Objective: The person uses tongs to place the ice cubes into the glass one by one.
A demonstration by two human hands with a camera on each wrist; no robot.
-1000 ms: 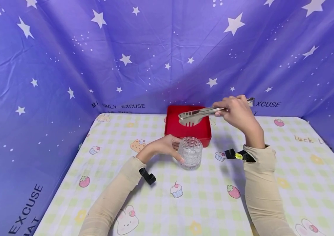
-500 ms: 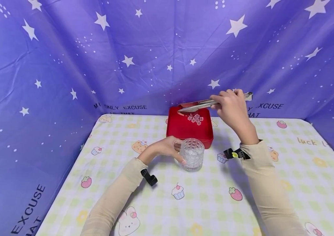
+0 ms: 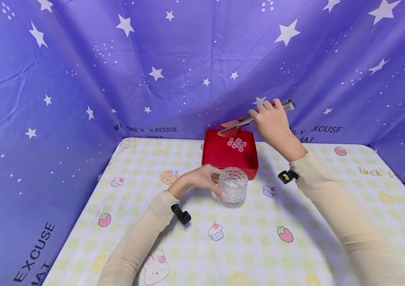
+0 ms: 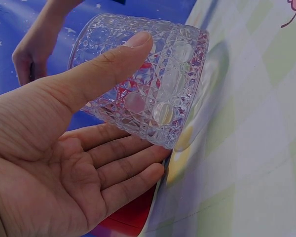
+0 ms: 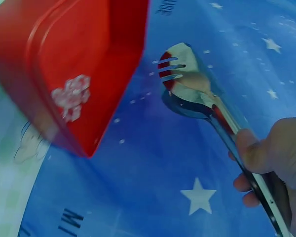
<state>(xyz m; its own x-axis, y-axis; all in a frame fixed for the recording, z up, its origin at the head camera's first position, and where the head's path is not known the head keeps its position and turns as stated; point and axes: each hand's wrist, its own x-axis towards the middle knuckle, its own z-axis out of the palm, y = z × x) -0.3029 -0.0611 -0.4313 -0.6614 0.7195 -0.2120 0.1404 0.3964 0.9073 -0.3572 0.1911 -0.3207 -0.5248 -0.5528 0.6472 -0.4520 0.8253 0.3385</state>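
Observation:
My left hand holds a clear patterned drinking glass upright on the table; in the left wrist view the thumb lies along the glass's side, with the fingers on the other side. My right hand grips metal serving tongs, one end slotted like a fork. Their tips hang over the back of a red open box, slightly spread, with nothing visible between them. A small cluster of clear ice-like cubes lies on the box floor, in front of the tongs.
The table wears a checked cloth with printed cupcakes and strawberries. Purple star-printed fabric rises behind and at both sides, close behind the red box. The glass stands just in front of the box's near wall.
My right hand has moved the tongs back and up, from over the middle of the box to its rear edge, uncovering the cubes. The left hand and glass stay put.

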